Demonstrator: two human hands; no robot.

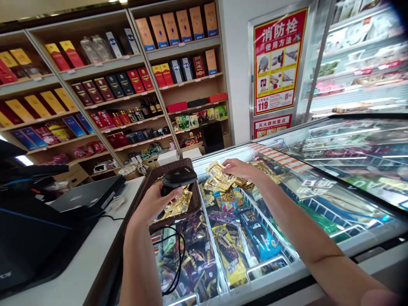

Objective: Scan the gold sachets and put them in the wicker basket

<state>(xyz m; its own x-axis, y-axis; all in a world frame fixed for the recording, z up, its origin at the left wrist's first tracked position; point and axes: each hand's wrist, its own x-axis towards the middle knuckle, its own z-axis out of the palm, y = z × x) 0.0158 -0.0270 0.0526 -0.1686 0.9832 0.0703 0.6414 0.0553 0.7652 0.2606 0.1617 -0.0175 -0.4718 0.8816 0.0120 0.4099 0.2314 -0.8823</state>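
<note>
Gold packets [220, 178] partly behind right fingers [231, 165]

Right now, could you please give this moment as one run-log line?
left hand: holding black scanner; right hand: holding gold packet; wicker basket: more gold packets inside

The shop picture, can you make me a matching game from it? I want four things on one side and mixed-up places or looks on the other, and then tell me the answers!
Things:
1. scanner
2. basket
3. poster
4. loose pile of gold packets

Places and looks:
A. red and yellow, up on the wall
B. touched by the right hand
C. black, held in the left hand
D. brown and woven

Right pairs: 1-C, 2-D, 3-A, 4-B
</note>
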